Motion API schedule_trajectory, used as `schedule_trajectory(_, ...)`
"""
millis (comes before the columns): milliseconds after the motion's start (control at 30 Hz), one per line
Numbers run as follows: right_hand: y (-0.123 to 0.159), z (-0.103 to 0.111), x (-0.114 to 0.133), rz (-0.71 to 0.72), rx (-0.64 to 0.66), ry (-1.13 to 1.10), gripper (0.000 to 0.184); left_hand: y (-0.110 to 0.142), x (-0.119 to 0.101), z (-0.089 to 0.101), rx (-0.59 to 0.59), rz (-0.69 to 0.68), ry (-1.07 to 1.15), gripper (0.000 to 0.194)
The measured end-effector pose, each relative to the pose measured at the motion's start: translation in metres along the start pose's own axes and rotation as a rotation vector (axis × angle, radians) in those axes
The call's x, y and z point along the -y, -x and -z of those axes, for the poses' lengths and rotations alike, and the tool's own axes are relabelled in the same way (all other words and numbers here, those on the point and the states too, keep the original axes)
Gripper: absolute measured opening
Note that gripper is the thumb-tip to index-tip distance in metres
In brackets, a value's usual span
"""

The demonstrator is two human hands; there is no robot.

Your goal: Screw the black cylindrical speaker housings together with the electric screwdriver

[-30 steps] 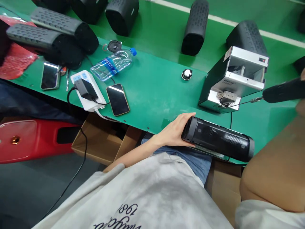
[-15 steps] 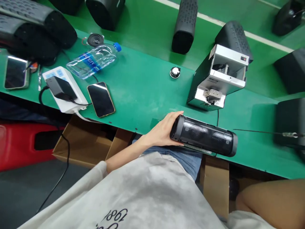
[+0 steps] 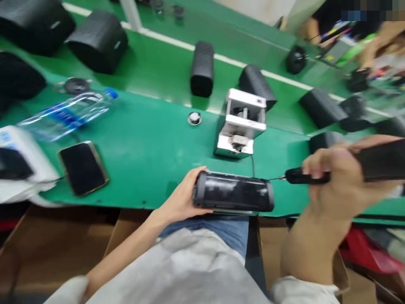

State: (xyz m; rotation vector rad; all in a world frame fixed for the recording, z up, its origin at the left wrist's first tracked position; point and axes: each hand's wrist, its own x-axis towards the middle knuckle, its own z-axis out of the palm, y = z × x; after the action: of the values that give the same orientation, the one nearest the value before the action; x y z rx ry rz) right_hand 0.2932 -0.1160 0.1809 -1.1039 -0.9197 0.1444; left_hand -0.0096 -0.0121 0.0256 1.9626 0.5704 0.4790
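The left hand point(image 3: 180, 198) grips the left end of a black cylindrical speaker point(image 3: 233, 195) at the green bench's point(image 3: 152, 139) near edge, the right hand point(image 3: 335, 181) clenches a blurred driver point(image 3: 348, 166) whose bit seemingly meets its right end, with one metal feeder box point(image 3: 241, 124) beyond, one phone point(image 3: 82, 168) and one water bottle point(image 3: 68, 114) left.

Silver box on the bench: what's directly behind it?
Behind the silver box lies a black speaker shell on its side on the green belt. The box covers the shell's near end; whether they touch cannot be told.
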Motion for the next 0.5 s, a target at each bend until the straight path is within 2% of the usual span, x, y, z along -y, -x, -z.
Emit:
schedule_trajectory(67,-0.005,0.007,0.003,0.103,0.079,-0.035,0.034,0.002,0.002,0.0,-0.005,0.047,-0.025,0.105)
schedule_trajectory(133,-0.005,0.008,0.004,0.103,0.135,-0.044,0.028,0.002,0.005,-0.001,-0.021,0.072,-0.035,0.102)
schedule_trajectory(300,0.005,0.003,0.004,0.08,0.142,-0.01,0.026,0.005,0.005,-0.003,-0.037,0.123,-0.035,0.095)
schedule_trajectory(500,0.002,0.009,0.003,0.045,0.071,-0.006,0.031,0.002,0.003,0.0,-0.029,0.09,-0.032,0.103)
